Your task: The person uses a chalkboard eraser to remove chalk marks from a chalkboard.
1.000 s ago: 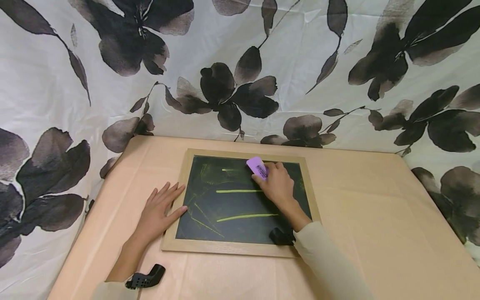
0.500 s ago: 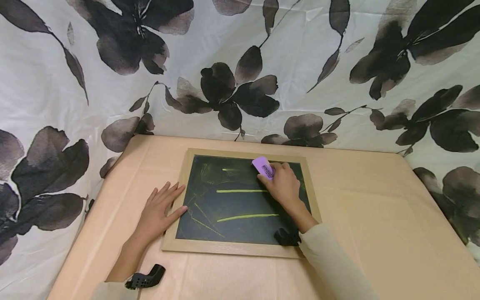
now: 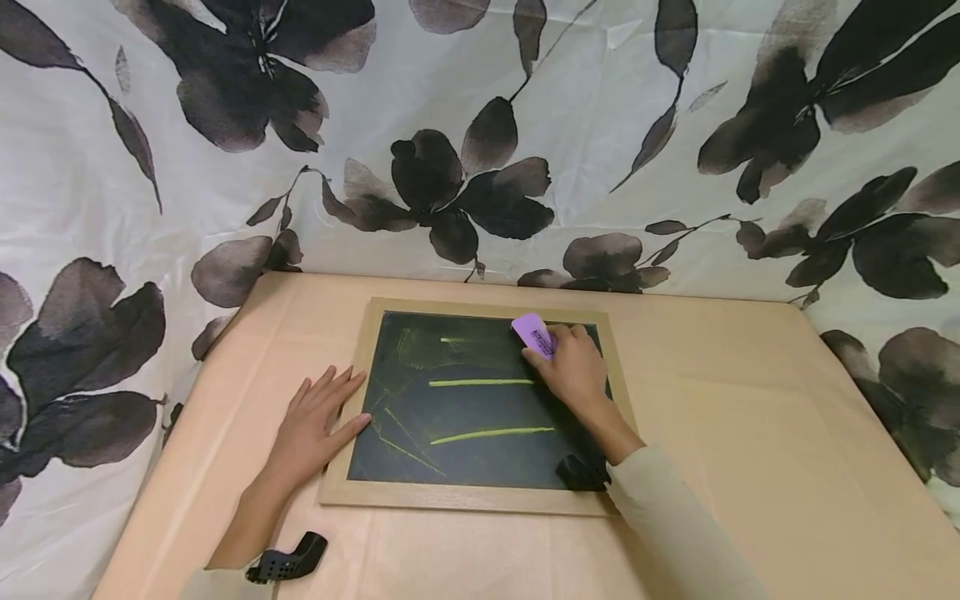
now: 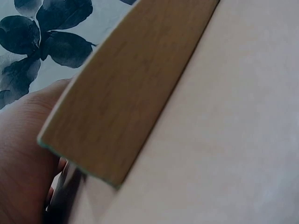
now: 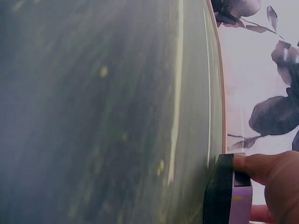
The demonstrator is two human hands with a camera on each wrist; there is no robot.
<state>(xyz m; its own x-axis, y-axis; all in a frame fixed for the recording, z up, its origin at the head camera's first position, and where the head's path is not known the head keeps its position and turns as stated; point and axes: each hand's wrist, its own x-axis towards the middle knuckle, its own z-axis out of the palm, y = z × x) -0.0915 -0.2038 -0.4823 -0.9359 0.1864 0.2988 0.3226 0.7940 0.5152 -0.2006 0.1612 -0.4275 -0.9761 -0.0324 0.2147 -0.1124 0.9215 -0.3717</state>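
- Chalkboard (image 3: 487,461): dark panel, pale wooden frame, lying on the surface (image 3: 750,417); two bold yellow-green lines (image 3: 480,382), one short stroke (image 3: 453,340) above, fainter marks (image 3: 412,457) at left
- Eraser (image 3: 533,335): purple back, printed lettering, black base; at the panel's upper right, slanted to the frame

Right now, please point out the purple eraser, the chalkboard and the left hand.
Purple eraser (image 3: 531,332), head view: its purple face.
Chalkboard (image 3: 480,408), head view: its dark surface.
Left hand (image 3: 313,425), head view: its back.
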